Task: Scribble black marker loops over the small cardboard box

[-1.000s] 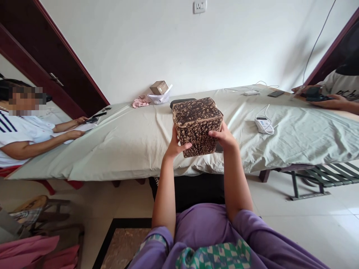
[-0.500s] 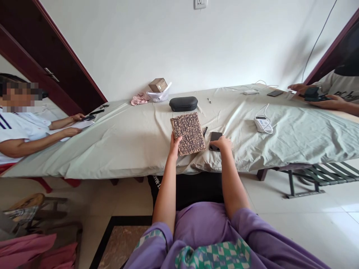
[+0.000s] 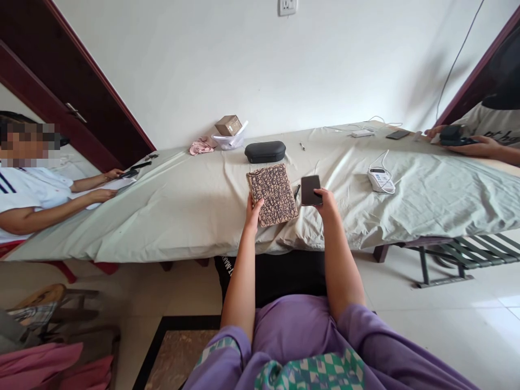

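A brown notebook [image 3: 273, 193] covered in black scribbles lies flat on the cloth-covered table [image 3: 182, 206]. My left hand [image 3: 253, 211] grips its near left corner, thumb on top. To its right, my right hand [image 3: 327, 202] holds a dark phone [image 3: 311, 189] lifted slightly off the cloth. Between notebook and phone lies a pen [image 3: 297, 190].
A black case [image 3: 265, 151] lies behind the notebook. Farther back are a small cardboard box [image 3: 228, 125] on a white bag and a pink cloth [image 3: 200, 147]. A white device [image 3: 381, 179] with a cable sits right. Other people sit at both table ends, holding phones.
The notebook went from held up in both hands to lying flat on the table. My right hand left it, took the phone and raised it.
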Tool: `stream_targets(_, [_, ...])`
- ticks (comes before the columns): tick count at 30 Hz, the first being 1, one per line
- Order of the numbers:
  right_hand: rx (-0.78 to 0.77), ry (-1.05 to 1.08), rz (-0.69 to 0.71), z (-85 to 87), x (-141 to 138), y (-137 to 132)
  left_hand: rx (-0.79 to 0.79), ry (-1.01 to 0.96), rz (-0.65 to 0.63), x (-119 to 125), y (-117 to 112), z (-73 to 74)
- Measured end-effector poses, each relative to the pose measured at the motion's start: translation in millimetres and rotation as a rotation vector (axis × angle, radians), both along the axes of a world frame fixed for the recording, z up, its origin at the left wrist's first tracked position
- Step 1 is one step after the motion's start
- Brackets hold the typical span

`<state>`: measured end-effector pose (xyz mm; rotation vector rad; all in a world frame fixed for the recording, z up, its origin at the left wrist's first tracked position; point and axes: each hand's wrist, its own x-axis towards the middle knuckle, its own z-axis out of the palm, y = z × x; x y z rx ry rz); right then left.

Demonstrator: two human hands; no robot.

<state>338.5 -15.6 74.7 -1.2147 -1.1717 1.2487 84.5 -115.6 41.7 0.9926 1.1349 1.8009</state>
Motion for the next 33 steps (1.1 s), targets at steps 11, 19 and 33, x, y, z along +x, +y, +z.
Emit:
stream_targets(11, [0.137, 0.698, 0.210, 44.6, 5.0, -27.6, 0.026, 0.017, -0.016, 4.1, -0.6, -1.5])
stream_targets(19, [0.142, 0.645, 0.266, 45.8, 4.7, -35.0, 0.013, 0.001, -0.003, 2.7, 2.3, -5.3])
stream_targets(33, [-0.009, 0.861, 0.705, 65.1, -80.8, -68.6, 0.031, -0.057, -0.104, 4.5, -2.9, -2.3])
